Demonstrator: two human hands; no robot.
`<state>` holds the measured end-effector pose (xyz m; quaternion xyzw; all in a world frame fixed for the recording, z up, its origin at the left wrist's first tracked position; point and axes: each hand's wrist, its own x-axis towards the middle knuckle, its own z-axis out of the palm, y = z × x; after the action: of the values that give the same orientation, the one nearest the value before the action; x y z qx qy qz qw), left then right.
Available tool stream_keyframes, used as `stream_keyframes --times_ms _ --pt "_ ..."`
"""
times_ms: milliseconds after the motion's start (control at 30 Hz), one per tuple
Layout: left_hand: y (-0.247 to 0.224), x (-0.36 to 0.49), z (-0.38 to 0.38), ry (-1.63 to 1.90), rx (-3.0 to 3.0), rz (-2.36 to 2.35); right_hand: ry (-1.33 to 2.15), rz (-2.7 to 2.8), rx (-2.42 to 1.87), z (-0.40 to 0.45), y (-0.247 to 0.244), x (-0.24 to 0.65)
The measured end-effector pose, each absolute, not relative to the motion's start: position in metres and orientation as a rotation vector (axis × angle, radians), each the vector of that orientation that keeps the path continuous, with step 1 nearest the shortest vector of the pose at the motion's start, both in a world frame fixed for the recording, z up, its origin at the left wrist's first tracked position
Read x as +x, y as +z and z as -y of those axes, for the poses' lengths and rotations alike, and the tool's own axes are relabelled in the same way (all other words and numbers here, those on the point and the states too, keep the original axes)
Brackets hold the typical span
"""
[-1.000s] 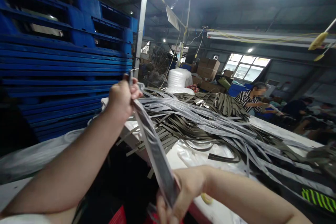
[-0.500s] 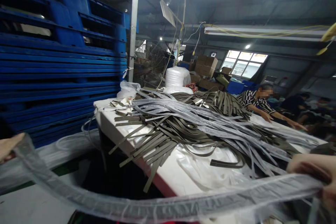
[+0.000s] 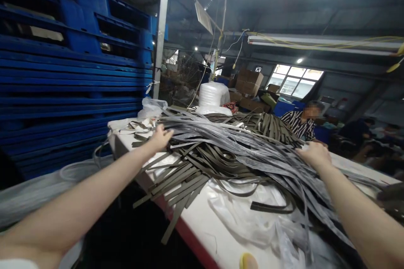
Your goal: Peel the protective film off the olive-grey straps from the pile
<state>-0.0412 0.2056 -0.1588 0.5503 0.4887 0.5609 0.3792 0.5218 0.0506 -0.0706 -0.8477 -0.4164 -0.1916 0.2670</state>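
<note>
Long strips in clear plastic sleeves lie in a bundle across the table, over a pile of dark olive strips. My left hand reaches to the bundle's left end, its fingers partly apart at the strips. At the bundle's right side, my right hand is closed, with its fingertips at the sleeved strips. Crumpled clear plastic lies on the near part of the white table.
Blue pallets are stacked at the left beside a metal post. A white foam roll stands at the table's back. A person in a striped top is across the table. Something yellow lies at the near edge.
Both my hands have moved forward and inward from the frame's sides to the bundle. The sleeved strip stretched between them no longer hangs in front of the table.
</note>
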Motion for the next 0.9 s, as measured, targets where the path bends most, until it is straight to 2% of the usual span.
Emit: stream_keyframes --times_ms 200,333,567,900 --pt "-0.295 -0.008 -0.091 0.900 1.699 -1.054 -0.094 1.528 -2.183 0.002 -0.197 0.434" --pt "-0.343 -0.025 -0.034 0.701 1.659 -1.072 0.164 1.776 -2.033 0.073 -0.259 0.362" --pt "-0.356 -0.041 0.010 0.616 1.619 -1.121 0.068 1.867 -2.101 0.158 -0.328 0.303" --pt "-0.350 -0.039 0.020 0.576 1.650 -1.086 -0.224 1.878 -2.196 0.178 -0.362 0.281"
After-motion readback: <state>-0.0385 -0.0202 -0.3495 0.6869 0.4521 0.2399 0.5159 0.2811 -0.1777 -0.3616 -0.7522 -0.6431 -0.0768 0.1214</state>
